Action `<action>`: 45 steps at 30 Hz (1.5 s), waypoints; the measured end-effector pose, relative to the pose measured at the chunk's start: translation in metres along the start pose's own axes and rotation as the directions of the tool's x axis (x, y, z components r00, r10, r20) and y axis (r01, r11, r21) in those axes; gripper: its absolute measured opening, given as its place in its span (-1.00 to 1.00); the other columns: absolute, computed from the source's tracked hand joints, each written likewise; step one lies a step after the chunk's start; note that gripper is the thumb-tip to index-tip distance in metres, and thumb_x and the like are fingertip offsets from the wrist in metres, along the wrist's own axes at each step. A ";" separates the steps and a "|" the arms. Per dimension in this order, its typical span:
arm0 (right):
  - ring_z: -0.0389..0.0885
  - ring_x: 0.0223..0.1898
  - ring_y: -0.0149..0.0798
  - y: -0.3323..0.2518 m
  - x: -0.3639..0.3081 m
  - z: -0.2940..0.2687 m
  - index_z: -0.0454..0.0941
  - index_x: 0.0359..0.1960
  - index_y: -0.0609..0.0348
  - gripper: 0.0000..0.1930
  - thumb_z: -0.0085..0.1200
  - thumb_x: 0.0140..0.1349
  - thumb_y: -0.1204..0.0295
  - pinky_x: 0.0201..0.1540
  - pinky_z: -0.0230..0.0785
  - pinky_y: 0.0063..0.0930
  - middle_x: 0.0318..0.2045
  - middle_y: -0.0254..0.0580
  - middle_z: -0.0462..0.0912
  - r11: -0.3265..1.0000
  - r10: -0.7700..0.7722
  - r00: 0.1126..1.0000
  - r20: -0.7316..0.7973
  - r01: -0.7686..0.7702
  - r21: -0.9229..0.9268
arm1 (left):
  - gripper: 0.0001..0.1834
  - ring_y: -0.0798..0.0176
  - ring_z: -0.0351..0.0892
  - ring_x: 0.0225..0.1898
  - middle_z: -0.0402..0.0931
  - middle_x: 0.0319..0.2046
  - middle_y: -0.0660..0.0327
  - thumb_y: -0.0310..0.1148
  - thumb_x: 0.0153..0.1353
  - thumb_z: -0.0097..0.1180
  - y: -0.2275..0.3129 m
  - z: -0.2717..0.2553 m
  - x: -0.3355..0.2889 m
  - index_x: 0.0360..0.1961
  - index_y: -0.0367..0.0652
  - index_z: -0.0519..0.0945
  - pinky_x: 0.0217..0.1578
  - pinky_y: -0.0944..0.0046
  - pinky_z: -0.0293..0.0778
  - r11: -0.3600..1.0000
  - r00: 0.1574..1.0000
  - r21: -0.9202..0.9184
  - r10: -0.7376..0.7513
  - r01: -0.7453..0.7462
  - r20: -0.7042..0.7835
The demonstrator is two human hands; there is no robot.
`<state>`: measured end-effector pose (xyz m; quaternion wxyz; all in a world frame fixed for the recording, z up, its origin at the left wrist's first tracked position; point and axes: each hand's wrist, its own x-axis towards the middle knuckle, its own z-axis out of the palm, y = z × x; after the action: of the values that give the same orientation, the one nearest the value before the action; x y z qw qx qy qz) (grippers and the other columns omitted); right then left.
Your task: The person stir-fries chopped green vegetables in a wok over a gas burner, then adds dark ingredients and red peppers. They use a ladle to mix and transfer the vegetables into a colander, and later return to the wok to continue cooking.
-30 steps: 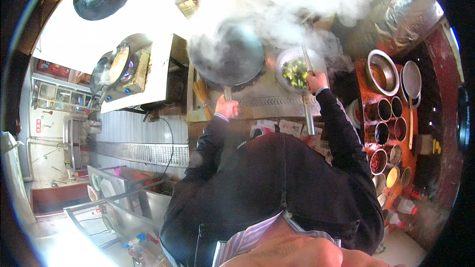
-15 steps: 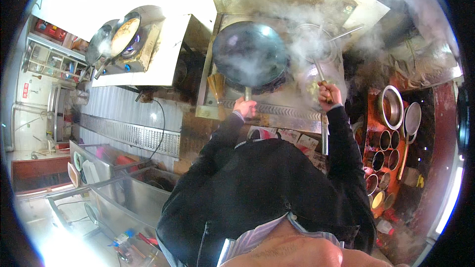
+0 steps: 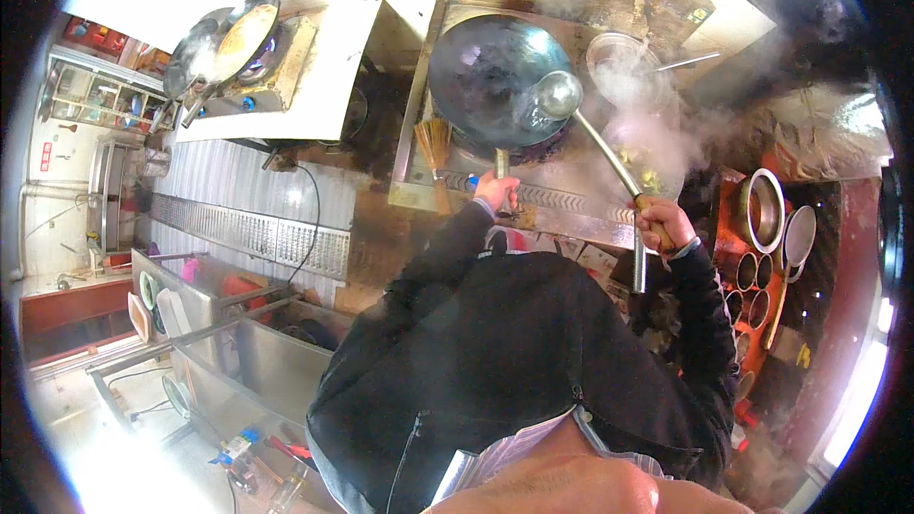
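My left hand (image 3: 497, 192) is closed around the short handle of a dark wok (image 3: 481, 76), which sits on the stove in front of me. Wisps of steam rise over its inner wall, and no food shows inside. In my right hand (image 3: 669, 225) is the wooden grip of a long metal ladle (image 3: 562, 93). The ladle's round bowl is over the wok's right side; whether it touches the metal I cannot tell. Right of the wok stands a steaming round pot (image 3: 609, 49), its contents veiled. Yellow-green food pieces (image 3: 649, 174) show through steam nearer me.
A bamboo brush (image 3: 434, 148) stands left of the wok, by the stove's front edge. Farther left, a pan with pale food (image 3: 246, 41) is over a lit burner. A metal basin (image 3: 763, 209) and several small round containers (image 3: 747, 272) stand at the right.
The ladle has come out of the steaming pot on the right and over to the wok's right side. My right hand has moved back toward me; my left hand still grips the wok's handle.
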<state>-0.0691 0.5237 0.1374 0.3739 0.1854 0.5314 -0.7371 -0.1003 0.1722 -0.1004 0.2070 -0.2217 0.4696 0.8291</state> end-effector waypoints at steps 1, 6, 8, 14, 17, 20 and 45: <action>0.32 -0.75 -0.45 -0.001 0.002 0.005 0.39 0.02 0.39 -0.67 -0.07 0.24 0.49 -0.75 0.19 -0.57 -0.55 -0.30 0.41 0.999 0.031 0.999 0.022 -0.030 -0.046 | -0.83 0.19 0.47 -0.63 0.42 -0.59 0.16 -0.51 0.14 0.20 0.001 0.000 -0.001 -0.31 -0.27 0.44 -0.64 0.10 0.46 1.000 1.000 -0.025 -0.004 0.005 0.018; 0.29 -0.76 -0.49 0.006 0.066 0.024 0.44 -0.04 0.36 -0.73 -0.06 0.29 0.47 -0.75 0.17 -0.57 -0.54 -0.35 0.45 0.940 0.260 0.952 0.161 -0.288 0.183 | -0.87 0.16 0.49 -0.68 0.46 -0.62 0.13 -0.49 0.14 0.16 0.010 -0.001 -0.004 -0.41 -0.30 0.47 -0.67 0.11 0.47 1.000 0.995 0.004 -0.006 0.006 0.099; 0.28 -0.75 -0.52 0.013 0.114 0.030 0.44 -0.01 0.35 -0.72 -0.05 0.33 0.42 -0.72 0.18 -0.57 -0.54 -0.36 0.45 0.895 0.225 0.926 0.303 -0.319 0.311 | -0.88 0.15 0.48 -0.69 0.46 -0.64 0.11 -0.48 0.14 0.15 0.012 -0.004 -0.005 -0.46 -0.30 0.48 -0.65 0.10 0.48 0.998 0.996 0.066 0.013 -0.019 0.093; 0.36 -0.60 -0.48 0.068 0.179 0.101 0.41 -0.07 0.21 -0.79 0.01 0.30 0.45 -0.55 0.27 -0.61 -0.47 -0.33 0.43 0.857 -0.015 0.998 0.060 -0.018 0.516 | -0.82 0.14 0.49 -0.68 0.49 -0.66 0.12 -0.42 0.14 0.15 0.031 -0.013 -0.012 -0.50 -0.33 0.53 -0.56 0.09 0.50 0.994 0.997 0.104 -0.041 0.034 0.064; 0.43 -0.51 -0.33 0.070 0.132 0.135 0.41 -0.21 0.23 -0.87 0.00 0.31 0.44 -0.39 0.40 -0.43 -0.45 -0.26 0.45 0.956 0.021 0.991 0.131 -0.058 0.289 | -0.81 0.14 0.52 -0.67 0.52 -0.64 0.12 -0.40 0.14 0.16 0.055 -0.013 -0.022 -0.49 -0.34 0.56 -0.53 0.10 0.51 0.950 0.990 0.302 -0.111 0.079 0.088; 0.45 -0.51 -0.32 0.053 0.072 0.151 0.42 -0.22 0.23 -0.85 0.01 0.31 0.41 -0.43 0.39 -0.41 -0.46 -0.28 0.46 0.911 0.055 0.961 0.271 -0.159 0.380 | -0.79 0.12 0.60 -0.59 0.55 -0.62 0.10 -0.39 0.13 0.18 0.079 -0.005 -0.043 -0.56 -0.32 0.57 -0.49 0.11 0.52 0.847 0.984 0.529 -0.052 -0.046 0.169; 0.53 -0.31 -0.39 0.186 -0.004 -0.019 0.57 -0.02 0.31 -0.61 0.15 0.05 0.49 -0.14 0.45 -0.49 -0.38 -0.19 0.63 0.783 -0.380 0.887 -0.263 0.158 -0.602 | -0.58 0.14 0.46 -0.69 0.50 -0.50 0.07 -0.53 0.12 0.06 0.046 -0.002 -0.132 0.04 -0.18 0.34 -0.65 0.14 0.43 0.744 0.997 0.664 0.074 -0.077 0.034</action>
<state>0.0698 0.5140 0.0130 0.1935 0.1227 0.8070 -0.5443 -0.0182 0.1311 0.0046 0.2398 -0.1123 0.7416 0.6163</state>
